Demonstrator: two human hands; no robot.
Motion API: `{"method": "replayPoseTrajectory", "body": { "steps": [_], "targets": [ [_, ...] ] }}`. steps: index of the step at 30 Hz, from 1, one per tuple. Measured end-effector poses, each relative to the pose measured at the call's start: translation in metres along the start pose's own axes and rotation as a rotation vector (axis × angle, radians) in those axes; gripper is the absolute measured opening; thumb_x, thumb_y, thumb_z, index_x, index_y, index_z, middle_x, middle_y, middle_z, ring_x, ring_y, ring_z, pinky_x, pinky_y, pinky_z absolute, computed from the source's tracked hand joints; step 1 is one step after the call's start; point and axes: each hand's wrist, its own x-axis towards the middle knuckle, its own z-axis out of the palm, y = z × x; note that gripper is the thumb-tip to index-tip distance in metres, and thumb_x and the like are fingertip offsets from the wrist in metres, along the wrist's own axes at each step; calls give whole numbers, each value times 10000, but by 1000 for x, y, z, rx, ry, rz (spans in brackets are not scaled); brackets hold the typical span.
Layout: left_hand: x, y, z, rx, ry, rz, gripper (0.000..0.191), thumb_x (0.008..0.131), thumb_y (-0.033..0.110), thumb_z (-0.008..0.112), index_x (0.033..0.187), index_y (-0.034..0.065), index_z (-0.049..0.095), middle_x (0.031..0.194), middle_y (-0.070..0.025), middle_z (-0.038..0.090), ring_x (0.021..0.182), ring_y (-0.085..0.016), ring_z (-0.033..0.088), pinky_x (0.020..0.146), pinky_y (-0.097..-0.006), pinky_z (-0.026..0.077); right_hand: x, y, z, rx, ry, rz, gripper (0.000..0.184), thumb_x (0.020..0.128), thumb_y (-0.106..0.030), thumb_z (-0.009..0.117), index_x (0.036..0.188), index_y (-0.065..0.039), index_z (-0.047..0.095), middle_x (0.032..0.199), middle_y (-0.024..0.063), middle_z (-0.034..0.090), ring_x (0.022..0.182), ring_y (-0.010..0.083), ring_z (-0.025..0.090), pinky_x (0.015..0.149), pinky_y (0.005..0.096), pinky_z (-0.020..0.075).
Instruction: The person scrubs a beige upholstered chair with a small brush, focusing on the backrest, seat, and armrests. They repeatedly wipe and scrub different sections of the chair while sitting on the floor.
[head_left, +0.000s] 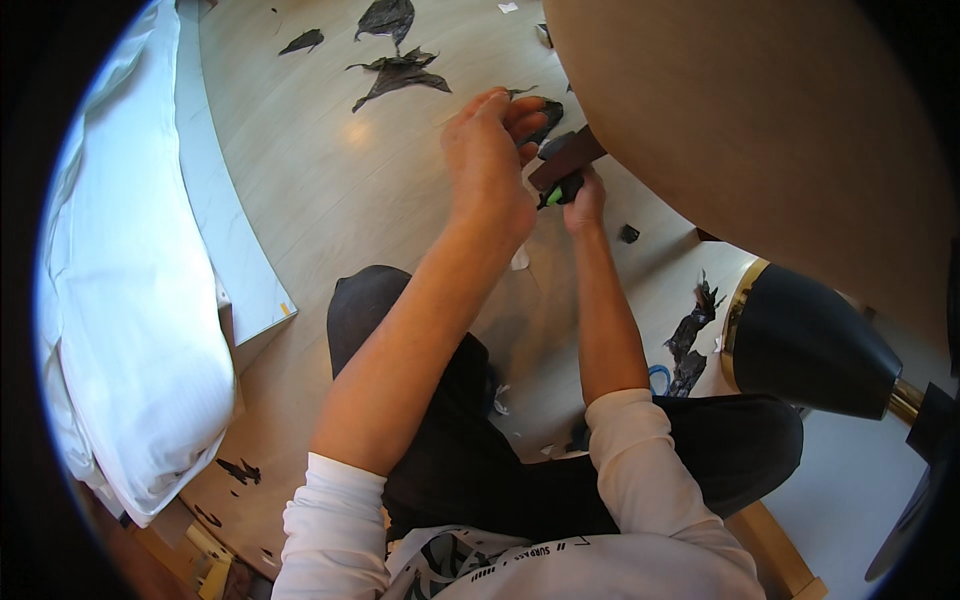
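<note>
My left hand (491, 146) is raised beside the end of a dark brown bar (566, 159), which juts out from under a large brown rounded surface (750, 112). Its fingers are curled and apart, and a thin black shred shows at the fingertips; whether they pinch it is unclear. Just below the bar, my right hand (589, 201) is closed around a black and green handled tool (555, 196), whose working end is hidden. Black torn plastic (551, 120) lies behind my left fingers.
Torn black plastic pieces (401, 79) are scattered over the pale floor (300, 172), with more (686, 352) at the right. A black lampshade-like object with a gold rim (810, 341) stands right. White fabric (142, 300) covers furniture at the left, beside a marble-patterned edge (225, 225).
</note>
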Motion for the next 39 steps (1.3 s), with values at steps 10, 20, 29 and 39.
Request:
{"method": "replayPoseTrajectory", "body": {
  "steps": [10, 20, 29, 39],
  "targets": [
    [3, -3, 11, -40, -15, -61, 182, 999, 208, 574, 1128, 81, 588, 978, -81, 722, 879, -172, 637, 802, -344, 448, -71, -106, 57, 412, -420, -465, 430, 982, -91, 634, 1399, -38, 547, 1377, 93, 599, 1255, 231, 576, 1093, 403, 445],
    [9, -8, 12, -19, -3, -91, 159, 1005, 217, 576, 1108, 97, 589, 933, -62, 712, 844, -158, 634, 778, -332, 444, -29, -27, 6, -393, -33, -259, 411, 828, 50, 641, 1238, 10, 647, 1214, 68, 660, 1120, 210, 612, 1017, 332, 452],
    [26, 4, 1, -99, 9, -84, 161, 1000, 216, 575, 1103, 92, 577, 939, -74, 716, 819, -165, 642, 727, -333, 455, -18, 2, 3, -833, 32, -36, 394, 830, -4, 546, 1202, 44, 663, 1074, 126, 706, 1012, 267, 647, 931, 333, 480],
    [77, 38, -53, -338, 135, -131, 187, 993, 220, 589, 1129, 98, 550, 934, -91, 732, 772, -174, 671, 642, -337, 467, -151, -73, 90, -2003, -631, -556, 289, 833, -58, 580, 1074, 83, 653, 1252, 296, 635, 1168, 450, 618, 1049, 500, 480]
  ]
}}
